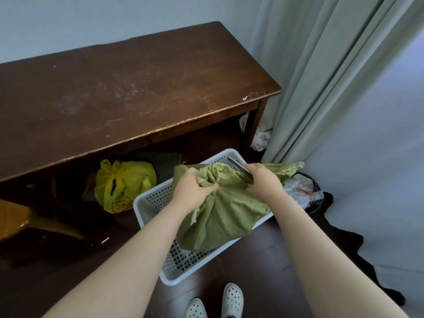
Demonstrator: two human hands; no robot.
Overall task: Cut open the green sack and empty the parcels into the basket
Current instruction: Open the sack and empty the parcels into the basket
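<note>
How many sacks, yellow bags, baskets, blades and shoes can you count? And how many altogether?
Green sack: 1
Yellow bag: 1
White basket: 1
Blade: 1
White shoes: 2
Total: 6

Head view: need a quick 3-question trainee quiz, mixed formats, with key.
1. True or false: the green sack lies on the table.
2. The right hand holds: A) a blade, B) a parcel, C) nothing.
3. Fill in: the left hand grips the sack's bunched top, and the yellow bag sits ___ the table.
Key: 1 false, it is in the basket; 2 A; 3 under.
</note>
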